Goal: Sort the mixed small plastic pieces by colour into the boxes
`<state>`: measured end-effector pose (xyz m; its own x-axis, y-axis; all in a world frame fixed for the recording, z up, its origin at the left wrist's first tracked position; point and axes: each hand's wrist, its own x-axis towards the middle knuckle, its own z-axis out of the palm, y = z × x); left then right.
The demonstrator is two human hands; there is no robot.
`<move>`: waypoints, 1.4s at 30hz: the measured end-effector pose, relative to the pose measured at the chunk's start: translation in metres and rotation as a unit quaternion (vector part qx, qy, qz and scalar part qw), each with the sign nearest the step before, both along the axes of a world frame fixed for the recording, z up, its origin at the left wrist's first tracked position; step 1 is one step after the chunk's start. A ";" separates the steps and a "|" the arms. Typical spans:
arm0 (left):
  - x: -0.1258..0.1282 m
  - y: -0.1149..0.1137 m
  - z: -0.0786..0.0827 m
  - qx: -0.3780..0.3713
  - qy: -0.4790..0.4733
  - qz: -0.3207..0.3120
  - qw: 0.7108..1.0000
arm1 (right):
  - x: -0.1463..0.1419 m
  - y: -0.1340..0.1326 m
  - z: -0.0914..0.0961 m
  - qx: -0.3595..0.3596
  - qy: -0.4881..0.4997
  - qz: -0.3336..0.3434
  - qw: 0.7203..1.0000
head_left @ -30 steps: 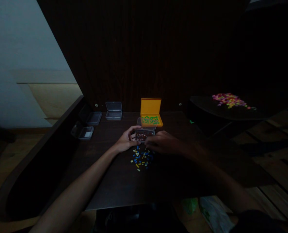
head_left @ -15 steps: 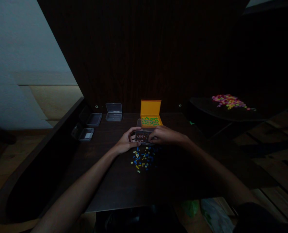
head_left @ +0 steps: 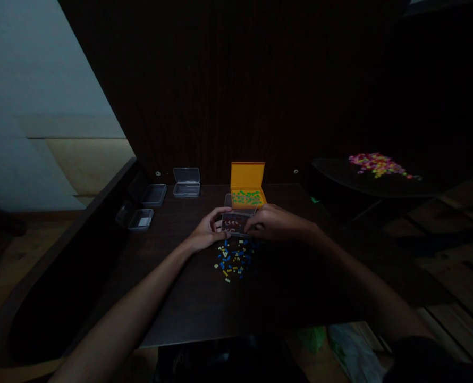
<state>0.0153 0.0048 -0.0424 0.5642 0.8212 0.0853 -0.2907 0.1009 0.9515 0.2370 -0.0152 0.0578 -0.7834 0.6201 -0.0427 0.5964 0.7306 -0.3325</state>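
A clear plastic box [head_left: 236,223] with small reddish-brown pieces inside is gripped at its left side by my left hand [head_left: 209,230], thumb in front and fingers behind. My right hand [head_left: 271,222] is at the box's right end, its fingers bent together and reaching into it; whatever they pinch is hidden. Just in front of the box, small blue, yellow and pale building bricks [head_left: 236,259] lie scattered on the dark table [head_left: 188,303]. Right behind the box stands an orange box [head_left: 247,175] with its lid up, holding green pieces [head_left: 247,197].
Three clear plastic boxes stand open at the left: one at the back [head_left: 186,190], one beside the side panel [head_left: 154,195], one nearer [head_left: 141,220]. A pile of bright multicoloured pieces [head_left: 380,165] lies on a dark shelf [head_left: 340,175] at the right. A dark panel rises behind.
My right hand has shifted slightly at the box's right end, fingers still in it. The left hand keeps its hold on the box. The scattered bricks look the same.
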 end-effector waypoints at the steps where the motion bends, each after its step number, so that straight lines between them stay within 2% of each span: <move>1: 0.000 0.000 0.000 0.000 0.000 0.000 1.000 | -0.001 -0.004 -0.001 -0.004 0.004 0.014 1.000; 9: 0.000 0.000 -0.001 0.012 -0.006 0.006 1.000 | -0.011 -0.038 -0.026 -0.046 -0.019 0.075 0.996; 13: -0.001 0.001 -0.003 0.011 -0.006 0.001 1.000 | -0.012 -0.044 -0.032 -0.067 -0.017 0.076 0.995; 21: 0.000 0.000 0.000 0.000 0.003 0.008 1.000 | -0.017 -0.047 -0.035 -0.051 -0.079 0.077 0.993; 31: -0.001 0.002 -0.003 0.000 0.002 0.006 1.000 | -0.020 -0.052 -0.036 0.011 -0.123 0.086 0.989; 36: 0.000 0.001 -0.003 0.008 -0.009 0.001 1.000 | -0.012 -0.052 -0.030 0.002 -0.092 0.088 0.992; 39: 0.000 -0.001 0.000 0.005 -0.008 0.003 1.000 | 0.001 -0.042 -0.017 0.008 -0.047 0.032 0.998; 42: 0.000 -0.001 0.001 0.005 -0.003 0.004 1.000 | 0.012 -0.026 -0.001 0.030 -0.041 -0.022 0.998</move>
